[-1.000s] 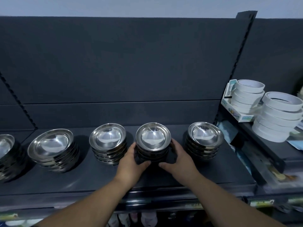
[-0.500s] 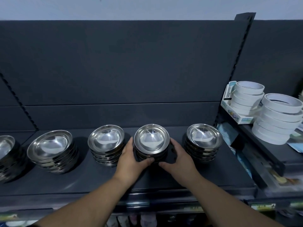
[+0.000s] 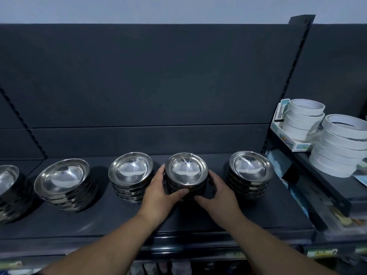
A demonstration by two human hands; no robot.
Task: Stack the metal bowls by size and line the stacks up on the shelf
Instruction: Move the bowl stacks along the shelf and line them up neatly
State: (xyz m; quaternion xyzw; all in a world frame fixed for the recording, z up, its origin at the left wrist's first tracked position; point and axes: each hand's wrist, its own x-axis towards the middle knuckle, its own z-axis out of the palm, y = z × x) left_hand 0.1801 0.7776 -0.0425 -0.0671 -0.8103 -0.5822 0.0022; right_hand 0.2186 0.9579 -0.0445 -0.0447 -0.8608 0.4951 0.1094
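On the dark shelf (image 3: pixel 119 221), near its middle, a stack of small metal bowls (image 3: pixel 186 171) stands between both hands. The left hand (image 3: pixel 158 193) curls round its 9 o'clock side with the thumb on the front wall, and the right hand (image 3: pixel 218 193) curls round its 3 o'clock side. A second stack (image 3: pixel 131 169) stands just beside it at 9 o'clock, a third stack (image 3: pixel 251 167) near at 3 o'clock, and a wider stack (image 3: pixel 61 177) further along at 9 o'clock.

bg: dark grey back panel (image 3: pixel 158 76) | pale wall (image 3: pixel 139 8) above | slotted upright (image 3: pixel 294 80) R | white tape rolls (image 3: pixel 303 120) far R | dim light
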